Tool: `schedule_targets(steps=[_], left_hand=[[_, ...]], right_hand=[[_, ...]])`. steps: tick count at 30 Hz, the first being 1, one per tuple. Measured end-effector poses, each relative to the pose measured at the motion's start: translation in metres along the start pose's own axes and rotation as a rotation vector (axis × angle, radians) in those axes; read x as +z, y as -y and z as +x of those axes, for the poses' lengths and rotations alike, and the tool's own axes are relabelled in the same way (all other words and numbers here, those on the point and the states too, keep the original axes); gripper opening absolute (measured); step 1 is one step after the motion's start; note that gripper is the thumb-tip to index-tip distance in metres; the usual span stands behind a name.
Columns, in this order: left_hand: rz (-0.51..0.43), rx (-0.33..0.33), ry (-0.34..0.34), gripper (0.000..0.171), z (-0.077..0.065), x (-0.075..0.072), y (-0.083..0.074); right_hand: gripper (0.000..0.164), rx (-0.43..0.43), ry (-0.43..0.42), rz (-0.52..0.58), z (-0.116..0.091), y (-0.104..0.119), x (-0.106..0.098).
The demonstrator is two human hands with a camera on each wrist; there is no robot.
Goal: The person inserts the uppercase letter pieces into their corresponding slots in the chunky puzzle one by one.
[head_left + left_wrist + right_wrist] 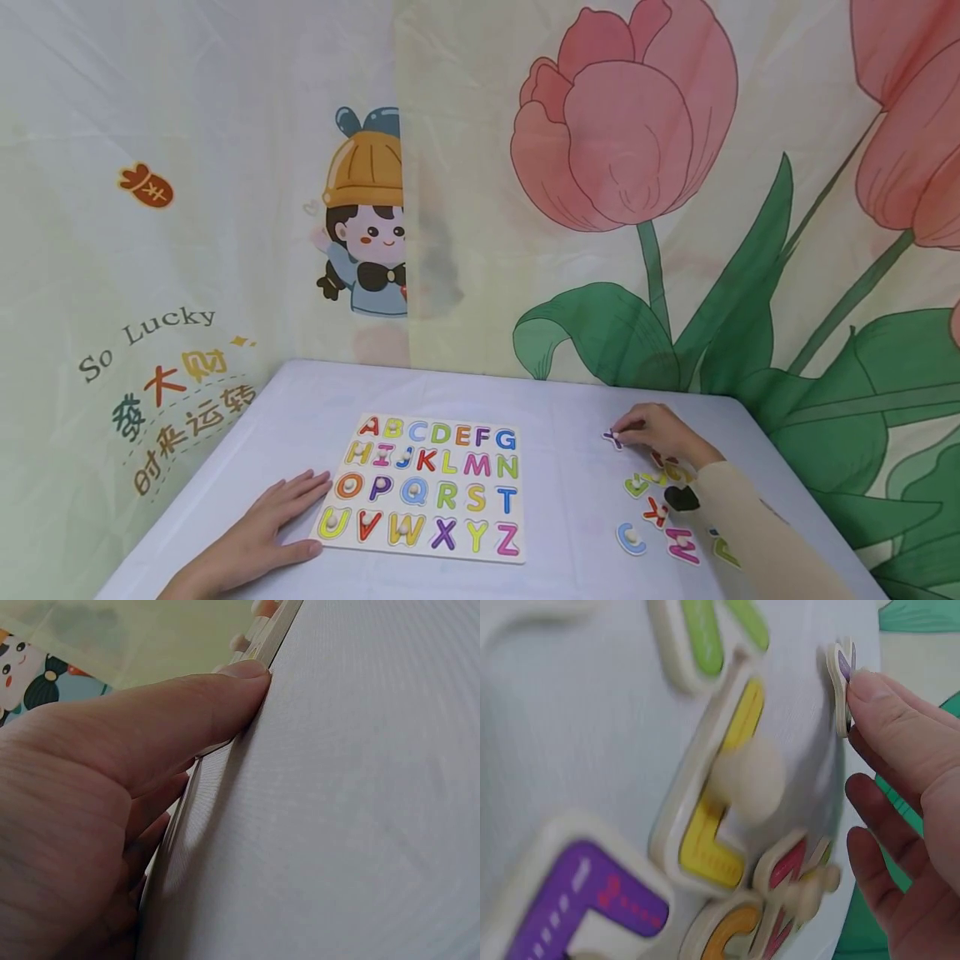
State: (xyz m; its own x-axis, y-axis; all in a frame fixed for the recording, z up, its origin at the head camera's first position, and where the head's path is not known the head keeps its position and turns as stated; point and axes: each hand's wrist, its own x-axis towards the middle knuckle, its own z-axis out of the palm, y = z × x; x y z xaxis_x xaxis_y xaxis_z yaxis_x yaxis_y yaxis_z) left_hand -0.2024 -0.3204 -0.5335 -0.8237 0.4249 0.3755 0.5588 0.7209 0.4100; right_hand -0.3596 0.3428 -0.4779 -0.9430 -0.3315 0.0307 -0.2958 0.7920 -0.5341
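Note:
My right hand [662,432] pinches a small purple letter piece [612,439] between thumb and fingers, to the right of the alphabet puzzle board [420,553]. In the right wrist view that letter piece [839,690] appears almost edge-on, so I cannot tell whether it is a Y or an X. My left hand [258,525] lies with straight fingers at the board's left side. Its thumb [202,705] touches the board's edge in the left wrist view. Several letters on the board, such as the O and the W, carry wooden knobs.
Loose letter pieces lie right of the board: a blue C [625,540], a pink M [682,546], a red letter [656,512] and a green one [635,485]. Some are partly under the right sleeve. A yellow L-shaped piece [709,859] shows closer up. Printed cloth hangs behind the table.

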Motion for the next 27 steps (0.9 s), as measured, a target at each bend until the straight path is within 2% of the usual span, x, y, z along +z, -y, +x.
schedule_targets(steps=[6,13,21,27], left_hand=[[0.006,0.016,-0.004,0.077,0.001,0.0,-0.001],[0.008,0.003,0.0,0.078,0.0,-0.001,-0.003],[0.01,0.015,-0.002,0.078,0.001,0.0,-0.002],[0.006,-0.009,0.007,0.078,0.001,0.001,-0.001]], right_hand=[[0.008,-0.043,-0.077,0.0,-0.001,0.023,0.009],[0.006,-0.075,-0.134,0.037,-0.008,0.08,0.038],[0.007,-0.133,-0.091,0.071,-0.029,0.164,0.081],[0.005,-0.179,-0.029,0.174,-0.041,0.201,0.11]])
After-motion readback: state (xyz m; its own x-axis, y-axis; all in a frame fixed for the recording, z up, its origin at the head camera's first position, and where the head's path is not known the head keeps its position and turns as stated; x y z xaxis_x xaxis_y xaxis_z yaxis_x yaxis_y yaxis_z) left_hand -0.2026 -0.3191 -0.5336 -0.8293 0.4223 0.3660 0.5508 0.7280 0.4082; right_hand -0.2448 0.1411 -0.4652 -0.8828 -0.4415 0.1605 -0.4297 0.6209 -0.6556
